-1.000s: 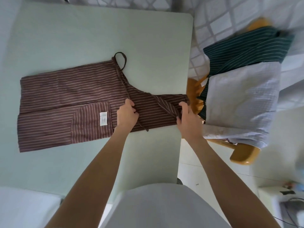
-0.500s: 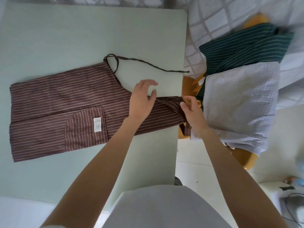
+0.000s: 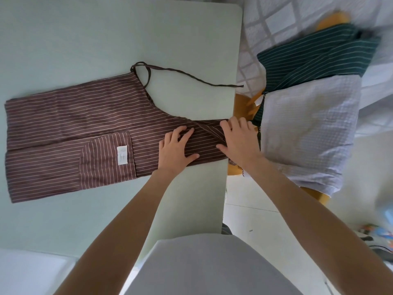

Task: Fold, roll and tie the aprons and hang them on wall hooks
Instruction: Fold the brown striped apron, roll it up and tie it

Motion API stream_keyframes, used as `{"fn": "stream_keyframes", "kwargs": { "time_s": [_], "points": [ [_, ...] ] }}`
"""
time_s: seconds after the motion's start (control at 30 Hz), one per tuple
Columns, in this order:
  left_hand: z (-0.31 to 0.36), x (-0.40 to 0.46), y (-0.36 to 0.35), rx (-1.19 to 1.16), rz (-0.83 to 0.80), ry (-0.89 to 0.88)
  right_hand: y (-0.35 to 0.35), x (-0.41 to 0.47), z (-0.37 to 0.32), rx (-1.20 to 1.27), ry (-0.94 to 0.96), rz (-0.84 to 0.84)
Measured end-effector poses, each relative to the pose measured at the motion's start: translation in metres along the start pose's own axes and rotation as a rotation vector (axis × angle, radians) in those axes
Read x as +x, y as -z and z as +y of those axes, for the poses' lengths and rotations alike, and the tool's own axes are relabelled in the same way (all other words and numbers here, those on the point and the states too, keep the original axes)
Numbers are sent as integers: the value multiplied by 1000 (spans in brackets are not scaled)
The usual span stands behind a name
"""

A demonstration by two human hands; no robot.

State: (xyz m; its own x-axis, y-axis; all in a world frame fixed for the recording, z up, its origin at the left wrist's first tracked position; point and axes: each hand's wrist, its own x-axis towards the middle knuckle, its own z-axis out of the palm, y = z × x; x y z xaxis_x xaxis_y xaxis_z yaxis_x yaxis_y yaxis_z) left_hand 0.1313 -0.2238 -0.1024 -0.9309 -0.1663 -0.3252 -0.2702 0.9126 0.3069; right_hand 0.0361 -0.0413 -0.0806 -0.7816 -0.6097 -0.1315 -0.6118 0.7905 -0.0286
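Observation:
A brown striped apron [image 3: 70, 133], folded lengthwise, lies flat across the pale green table [image 3: 106, 39], its pocket with a white label toward me. One tie strap [image 3: 191, 76] runs from the apron's far corner out to the table's right edge. My left hand [image 3: 177, 149] presses flat on the apron's narrow bib part. My right hand [image 3: 239, 141] presses flat on the bib's end at the table edge, fingers spread.
To the right, a wooden chair [image 3: 240, 103] carries a dark green striped apron [image 3: 319, 58] and a light checked apron [image 3: 308, 133]. A quilted white cover [image 3: 276, 22] lies behind. Floor tiles [image 3: 255, 209] show beside the table.
The tie strap was pulled off the bib and now lies stretched toward the right edge. Both hands have come down flat onto the bib end.

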Motion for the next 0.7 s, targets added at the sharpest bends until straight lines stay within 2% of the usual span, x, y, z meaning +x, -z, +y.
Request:
{"fn": "stream_keyframes", "kwargs": {
  "time_s": [0.1,0.13,0.27,0.33,0.4,0.53,0.6,0.67,0.7],
  "points": [
    [0,0,0,0,-5,10,5,7,1,-15,24,21],
    [0,0,0,-1,-8,11,7,10,5,68,-2,-5],
    [0,0,-1,-6,-11,10,25,33,29,676,-281,-216],
    [-1,0,-1,-9,-23,15,29,45,43,762,-284,-342],
    [-2,0,-1,-11,-28,12,26,48,62,737,-279,-396],
    [-2,1,-1,-7,-23,12,8,34,88,529,-361,-73],
    [-3,2,-1,-10,-21,13,5,18,82,504,-426,53],
    [-4,2,-2,-11,-15,10,2,-2,60,582,-478,102],
    [-4,2,-2,-8,-12,8,0,-13,46,634,-512,69]
  ]
}}
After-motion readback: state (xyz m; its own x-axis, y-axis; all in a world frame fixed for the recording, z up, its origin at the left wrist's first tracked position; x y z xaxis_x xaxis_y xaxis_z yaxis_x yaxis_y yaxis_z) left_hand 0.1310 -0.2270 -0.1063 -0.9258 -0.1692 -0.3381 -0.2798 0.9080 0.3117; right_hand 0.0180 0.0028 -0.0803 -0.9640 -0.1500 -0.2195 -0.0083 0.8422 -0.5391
